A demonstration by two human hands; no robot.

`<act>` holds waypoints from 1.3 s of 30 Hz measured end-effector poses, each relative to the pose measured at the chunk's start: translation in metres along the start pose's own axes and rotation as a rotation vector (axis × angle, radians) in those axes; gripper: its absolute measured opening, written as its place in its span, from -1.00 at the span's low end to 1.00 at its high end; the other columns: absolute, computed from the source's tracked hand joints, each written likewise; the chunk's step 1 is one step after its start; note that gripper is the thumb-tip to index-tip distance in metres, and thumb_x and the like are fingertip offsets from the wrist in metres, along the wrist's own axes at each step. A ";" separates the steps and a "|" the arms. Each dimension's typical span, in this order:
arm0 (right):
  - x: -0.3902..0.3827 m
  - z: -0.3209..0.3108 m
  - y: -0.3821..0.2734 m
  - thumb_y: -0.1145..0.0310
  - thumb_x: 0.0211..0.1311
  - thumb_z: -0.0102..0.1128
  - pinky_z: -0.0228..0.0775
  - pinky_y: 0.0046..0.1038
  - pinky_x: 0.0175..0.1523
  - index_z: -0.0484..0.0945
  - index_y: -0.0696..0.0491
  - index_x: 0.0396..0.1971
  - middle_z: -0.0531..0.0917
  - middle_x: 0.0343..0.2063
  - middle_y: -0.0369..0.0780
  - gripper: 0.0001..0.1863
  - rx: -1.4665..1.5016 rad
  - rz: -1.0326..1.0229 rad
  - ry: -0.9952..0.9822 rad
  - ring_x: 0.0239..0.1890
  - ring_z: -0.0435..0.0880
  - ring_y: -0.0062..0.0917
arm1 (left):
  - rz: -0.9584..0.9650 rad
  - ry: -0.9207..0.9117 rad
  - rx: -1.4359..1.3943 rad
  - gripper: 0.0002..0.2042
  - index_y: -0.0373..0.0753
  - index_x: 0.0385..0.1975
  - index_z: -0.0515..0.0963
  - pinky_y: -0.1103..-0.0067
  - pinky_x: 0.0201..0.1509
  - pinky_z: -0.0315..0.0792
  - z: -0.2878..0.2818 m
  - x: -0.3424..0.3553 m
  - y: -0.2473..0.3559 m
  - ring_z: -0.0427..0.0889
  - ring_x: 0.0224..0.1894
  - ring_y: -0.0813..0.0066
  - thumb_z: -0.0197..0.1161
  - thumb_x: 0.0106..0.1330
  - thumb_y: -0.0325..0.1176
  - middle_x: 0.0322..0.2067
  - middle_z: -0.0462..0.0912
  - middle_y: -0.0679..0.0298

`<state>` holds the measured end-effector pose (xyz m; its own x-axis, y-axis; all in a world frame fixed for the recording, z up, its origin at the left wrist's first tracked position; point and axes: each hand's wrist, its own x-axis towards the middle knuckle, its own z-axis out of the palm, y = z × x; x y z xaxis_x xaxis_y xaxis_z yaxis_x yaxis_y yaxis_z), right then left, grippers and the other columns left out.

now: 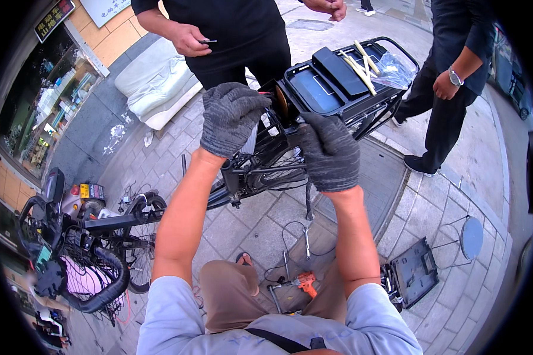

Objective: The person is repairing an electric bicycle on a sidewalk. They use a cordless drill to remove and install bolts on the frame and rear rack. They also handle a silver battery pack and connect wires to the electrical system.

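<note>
My left hand point(232, 118), in a dark grey knit glove, is closed at the near left of an electric bicycle's point(237, 177) rear part. Its fingertips point right, pressed together beside a dark opening where a brownish round edge point(282, 103) shows. My right hand point(330, 152), gloved alike, is curled closed at the near right of that opening, below a black box-like part point(315, 89) under the rear rack point(397, 44). What either hand grips is hidden by the gloves. Pale sticks point(361, 66) and a clear plastic bag point(394, 71) lie on the rack.
An orange power drill point(306, 284), a wrench point(307, 242) and an open black tool case point(417, 272) lie on the paving. At right stands a round blue stool point(471, 238). Two people stand beyond the bicycle; one holds a small dark item point(207, 41). A pale mattress point(160, 83) leans left.
</note>
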<state>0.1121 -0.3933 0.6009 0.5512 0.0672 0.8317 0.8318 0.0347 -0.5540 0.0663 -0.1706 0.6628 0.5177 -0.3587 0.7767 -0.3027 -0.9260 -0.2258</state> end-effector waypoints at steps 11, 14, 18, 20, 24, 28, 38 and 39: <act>-0.006 0.024 0.004 0.45 0.23 0.34 0.53 -0.25 -0.23 0.67 0.08 -0.14 0.69 -0.36 -0.07 -0.80 -0.182 -0.062 -0.127 -0.32 0.70 -0.16 | 0.035 0.163 0.086 -0.69 0.07 -0.25 0.72 0.27 0.10 0.35 0.017 -0.024 0.010 0.62 -0.02 0.31 0.47 -0.06 -0.41 -0.23 0.69 0.46; -0.007 0.025 0.009 0.46 0.24 0.32 0.52 -0.24 -0.23 0.67 0.09 -0.15 0.69 -0.36 -0.07 -0.82 -0.143 -0.052 -0.123 -0.33 0.70 -0.16 | 0.056 0.173 0.093 -0.66 0.02 -0.24 0.71 0.28 0.08 0.38 0.017 -0.023 0.012 0.63 -0.04 0.26 0.50 -0.08 -0.46 -0.24 0.68 0.42; -0.011 0.029 0.015 0.47 0.26 0.31 0.52 -0.25 -0.24 0.67 0.11 -0.15 0.68 -0.38 -0.07 -0.82 -0.104 -0.034 -0.125 -0.34 0.70 -0.17 | 0.056 0.191 0.080 -0.65 0.03 -0.23 0.70 0.28 0.07 0.37 0.018 -0.025 0.011 0.62 -0.05 0.27 0.50 -0.07 -0.46 -0.22 0.67 0.43; -0.012 0.029 0.016 0.46 0.27 0.30 0.52 -0.26 -0.25 0.67 0.11 -0.15 0.68 -0.39 -0.07 -0.83 -0.111 -0.040 -0.129 -0.35 0.70 -0.18 | 0.068 0.198 0.071 -0.64 0.04 -0.22 0.70 0.27 0.07 0.37 0.016 -0.024 0.013 0.62 -0.05 0.27 0.50 -0.07 -0.46 -0.22 0.67 0.44; -0.011 0.031 0.016 0.45 0.29 0.29 0.52 -0.28 -0.25 0.66 0.11 -0.15 0.67 -0.40 -0.08 -0.83 -0.129 -0.037 -0.122 -0.36 0.70 -0.20 | 0.085 0.190 0.111 -0.64 0.05 -0.21 0.68 0.27 0.06 0.37 0.016 -0.026 0.010 0.62 -0.05 0.27 0.50 -0.07 -0.45 -0.21 0.67 0.45; -0.012 0.031 0.016 0.44 0.29 0.29 0.52 -0.27 -0.26 0.67 0.10 -0.15 0.67 -0.41 -0.09 -0.83 -0.118 -0.002 -0.146 -0.36 0.70 -0.20 | 0.097 0.204 0.143 -0.64 0.06 -0.21 0.68 0.26 0.05 0.37 0.016 -0.025 0.013 0.62 -0.06 0.28 0.49 -0.06 -0.44 -0.21 0.67 0.45; -0.012 0.030 0.019 0.36 0.27 0.29 0.53 -0.19 -0.24 0.68 0.06 -0.19 0.68 -0.36 -0.08 -0.83 -0.088 0.024 -0.134 -0.34 0.70 -0.14 | 0.129 0.158 0.146 -0.64 0.07 -0.22 0.68 0.23 0.04 0.38 0.012 -0.022 0.015 0.63 -0.06 0.30 0.47 -0.09 -0.42 -0.21 0.67 0.46; -0.012 0.029 0.018 0.35 0.27 0.29 0.53 -0.19 -0.23 0.68 0.07 -0.19 0.68 -0.36 -0.08 -0.83 -0.101 0.020 -0.138 -0.34 0.70 -0.13 | 0.139 0.145 0.150 -0.64 0.07 -0.22 0.68 0.23 0.05 0.37 0.012 -0.022 0.015 0.62 -0.05 0.30 0.46 -0.09 -0.41 -0.21 0.67 0.46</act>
<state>0.1190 -0.3641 0.5801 0.5591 0.2032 0.8038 0.8270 -0.0676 -0.5581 0.0598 -0.1781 0.6357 0.3562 -0.4730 0.8059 -0.2349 -0.8801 -0.4127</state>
